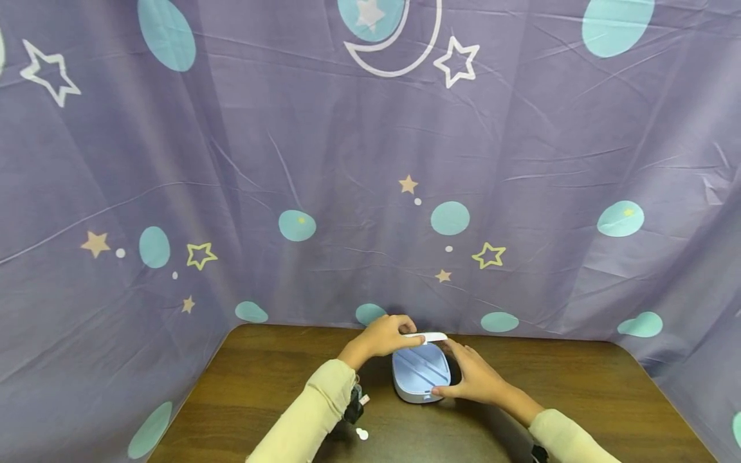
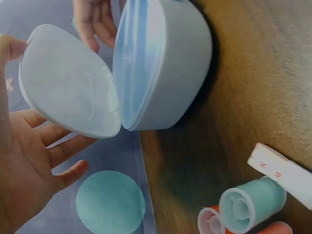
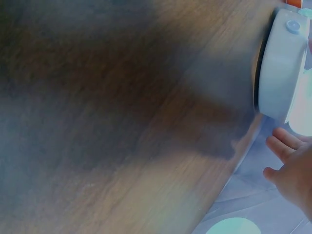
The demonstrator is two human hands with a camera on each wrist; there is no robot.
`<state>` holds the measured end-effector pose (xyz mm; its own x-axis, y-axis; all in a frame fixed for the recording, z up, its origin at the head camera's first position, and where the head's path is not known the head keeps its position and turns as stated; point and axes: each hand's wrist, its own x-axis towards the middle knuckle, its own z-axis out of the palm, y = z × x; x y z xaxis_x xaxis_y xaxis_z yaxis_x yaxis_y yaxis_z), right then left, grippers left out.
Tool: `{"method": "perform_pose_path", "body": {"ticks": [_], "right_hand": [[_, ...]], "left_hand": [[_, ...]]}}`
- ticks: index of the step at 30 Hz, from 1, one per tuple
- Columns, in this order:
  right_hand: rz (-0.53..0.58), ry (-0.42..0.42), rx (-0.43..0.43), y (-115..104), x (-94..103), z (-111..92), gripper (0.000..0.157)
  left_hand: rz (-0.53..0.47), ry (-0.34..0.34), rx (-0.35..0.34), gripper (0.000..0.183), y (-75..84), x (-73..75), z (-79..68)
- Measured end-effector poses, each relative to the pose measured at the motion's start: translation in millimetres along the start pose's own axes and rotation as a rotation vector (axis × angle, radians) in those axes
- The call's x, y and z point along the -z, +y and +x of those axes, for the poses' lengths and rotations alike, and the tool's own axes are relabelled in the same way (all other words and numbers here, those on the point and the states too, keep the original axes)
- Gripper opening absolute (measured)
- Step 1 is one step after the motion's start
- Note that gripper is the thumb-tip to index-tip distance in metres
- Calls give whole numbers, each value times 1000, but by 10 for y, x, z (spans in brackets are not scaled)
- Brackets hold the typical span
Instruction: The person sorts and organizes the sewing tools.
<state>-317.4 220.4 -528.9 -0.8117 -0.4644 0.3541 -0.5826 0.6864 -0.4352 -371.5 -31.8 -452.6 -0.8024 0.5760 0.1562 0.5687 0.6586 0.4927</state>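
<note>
A rounded light-blue and white case stands on the table with its white lid raised at the back. Diagonal ridges cross its pale-blue inside. My left hand pinches the lid's edge, thumb on the inner face and fingers behind it, as the left wrist view shows. At the case's right side is my right hand, its thumb on the front rim near the latch and its fingers stretched toward the back. The right wrist view catches several of those fingers extended beside the case.
Teal thread spool and red spool lie left of the case, partly behind my left forearm in the head view. A white block with red marks lies against them. A patterned purple curtain hangs behind the wooden table.
</note>
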Motion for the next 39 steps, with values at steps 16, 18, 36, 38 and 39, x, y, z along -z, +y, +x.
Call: {"method": "perform_pose_path", "body": {"ticks": [16,18,36,38,39], "right_hand": [[-100,-36,-29,-172,-41,-62,93],[-104,-31,-34,-200,-43,-65,93],[-197,-46,-73,-412,-78,-86,96],[-204,-36,-67,-407,-88,-89,95],[-201,-27,-60,-398,-92,-90,94]], "left_hand": [[-329,-79,204,50,-53,216,-16],[-317,-68,203,51,-77,236,-29],[-720,129,344,37,-234,236,-25],[-771,117,367,38,-253,239,-18],[-783,111,375,38,-264,241,-17]]}}
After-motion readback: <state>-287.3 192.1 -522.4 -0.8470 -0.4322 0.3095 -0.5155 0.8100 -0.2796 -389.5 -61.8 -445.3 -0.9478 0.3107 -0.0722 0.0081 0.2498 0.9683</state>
